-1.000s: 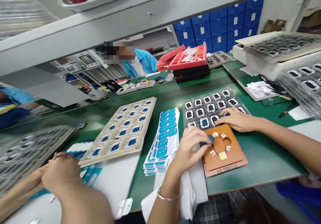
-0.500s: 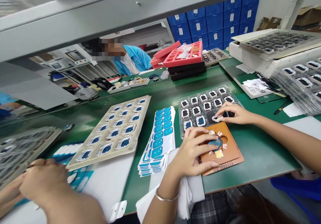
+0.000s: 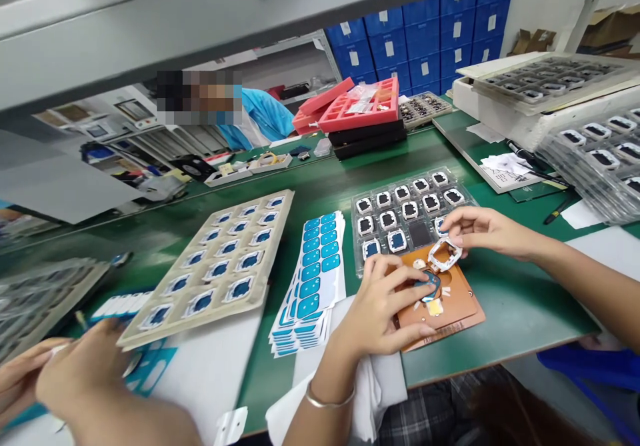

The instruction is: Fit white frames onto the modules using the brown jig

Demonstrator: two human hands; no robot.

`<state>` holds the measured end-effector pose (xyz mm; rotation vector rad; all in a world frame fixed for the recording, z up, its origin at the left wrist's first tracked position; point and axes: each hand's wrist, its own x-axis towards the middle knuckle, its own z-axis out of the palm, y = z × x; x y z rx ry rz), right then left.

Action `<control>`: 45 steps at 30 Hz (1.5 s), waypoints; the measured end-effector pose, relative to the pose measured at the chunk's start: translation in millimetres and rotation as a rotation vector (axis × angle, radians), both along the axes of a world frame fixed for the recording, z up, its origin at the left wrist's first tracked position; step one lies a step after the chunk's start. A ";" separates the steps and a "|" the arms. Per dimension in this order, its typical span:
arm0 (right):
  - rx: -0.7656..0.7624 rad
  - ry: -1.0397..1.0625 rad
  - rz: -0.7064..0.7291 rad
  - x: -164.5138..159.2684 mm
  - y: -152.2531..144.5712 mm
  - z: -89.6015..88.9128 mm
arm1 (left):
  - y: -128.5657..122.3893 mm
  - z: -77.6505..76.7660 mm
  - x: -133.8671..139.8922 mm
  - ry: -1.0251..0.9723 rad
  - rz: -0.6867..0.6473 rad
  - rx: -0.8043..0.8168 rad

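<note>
Frame (image 3: pixel 451 263), white and hollow, hung pinched in the right hand (image 3: pixel 493 231) over the orange fixture (image 3: pixel 467 299), near the left hand (image 3: pixel 380 309), loosely spread with fingers on a blue piece (image 3: pixel 433 285).

Loose frame (image 3: pixel 434 253): one. Beige tray (image 3: pixel 260 299) held 15 pieces (image 3: pixel 219 271); clear tray (image 3: pixel 420 234) showed 13. Top sheet (image 3: pixel 333 286) bore 12 stickers (image 3: pixel 310 257).

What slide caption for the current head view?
Left hand on orange fixture, right hand holding a white frame.
</note>
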<state>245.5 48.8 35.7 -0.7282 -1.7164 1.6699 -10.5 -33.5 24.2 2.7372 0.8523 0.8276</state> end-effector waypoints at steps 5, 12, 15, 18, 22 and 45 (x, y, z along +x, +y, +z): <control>-0.049 -0.100 0.104 3.2 3.6 1.1 | -0.5 1.4 -2.6 -0.010 0.011 -0.067; 0.120 -0.255 0.192 13.6 7.1 9.0 | -0.9 1.7 -4.1 -0.012 0.001 -0.135; 0.193 -0.328 0.257 16.2 8.9 8.8 | -0.8 0.5 -4.8 0.002 0.000 -0.091; 0.196 -0.369 0.342 17.1 10.6 6.2 | -0.8 -0.6 -5.0 0.007 0.010 -0.054; 0.184 -0.384 0.435 16.0 10.2 2.6 | -0.8 -0.5 -4.5 0.029 0.031 -0.014; 0.354 -0.328 0.407 11.1 2.9 -0.5 | -0.4 1.4 -4.0 0.071 0.032 0.066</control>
